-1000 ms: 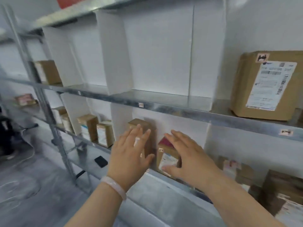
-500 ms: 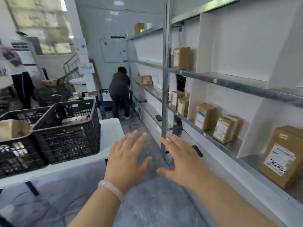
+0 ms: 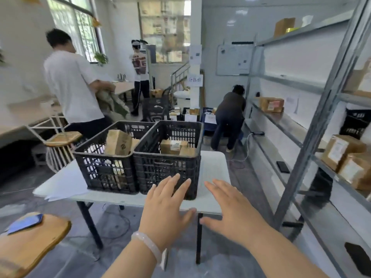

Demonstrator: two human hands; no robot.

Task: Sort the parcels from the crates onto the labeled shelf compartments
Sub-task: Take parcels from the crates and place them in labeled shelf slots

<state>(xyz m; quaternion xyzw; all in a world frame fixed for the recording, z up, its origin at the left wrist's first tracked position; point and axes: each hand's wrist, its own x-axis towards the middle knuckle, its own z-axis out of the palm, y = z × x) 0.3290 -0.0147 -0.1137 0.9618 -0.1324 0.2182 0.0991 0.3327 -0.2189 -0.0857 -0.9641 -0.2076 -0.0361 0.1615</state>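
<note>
Both hands empty, left hand (image 3: pixel 164 209) and right hand (image 3: pixel 230 209) spread flat near two black crates (image 3: pixel 138 157) with parcels (image 3: pixel 173 146) on white worktop (image 3: pixel 212 177), shelf (image 3: pixel 313 141) right

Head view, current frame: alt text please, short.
Two empty, open hands, left and right, reach toward two black plastic crates holding cardboard parcels on a white table. Metal shelving stands right; three people work behind.

Matt black plastic crates (image 3: pixel 166 161), brown cardboard parcels (image 3: pixel 174 147), dull metal shelving (image 3: pixel 313 133).
</note>
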